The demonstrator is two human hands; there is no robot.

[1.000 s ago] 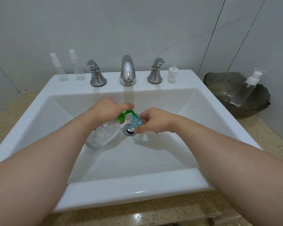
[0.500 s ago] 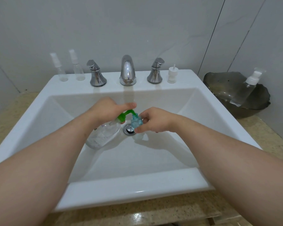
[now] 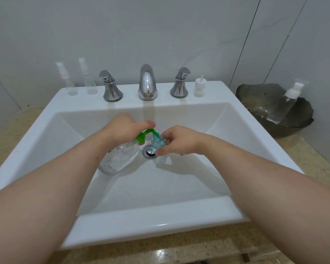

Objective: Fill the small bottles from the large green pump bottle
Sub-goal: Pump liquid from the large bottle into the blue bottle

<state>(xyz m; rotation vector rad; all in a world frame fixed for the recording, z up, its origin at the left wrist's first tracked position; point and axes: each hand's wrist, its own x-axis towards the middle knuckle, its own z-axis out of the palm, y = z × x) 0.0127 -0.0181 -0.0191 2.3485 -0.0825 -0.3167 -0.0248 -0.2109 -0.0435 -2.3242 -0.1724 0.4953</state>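
A white rectangular sink (image 3: 160,221) sits in a speckled beige surface (image 3: 179,252), which shows along the front and on both sides. On the sink's back ledge a chrome spout (image 3: 147,82) stands in the middle, with a chrome left handle (image 3: 111,87) and a chrome right handle (image 3: 180,83) beside it, each apart from it. The chrome drain (image 3: 149,151) lies at the bottom of the basin, in line with the spout. Right of the sink a dark, translucent bowl (image 3: 251,100) with an uneven rim rests on the surface near the wall (image 3: 141,31), which is pale grey with thin dark seams on its right part.
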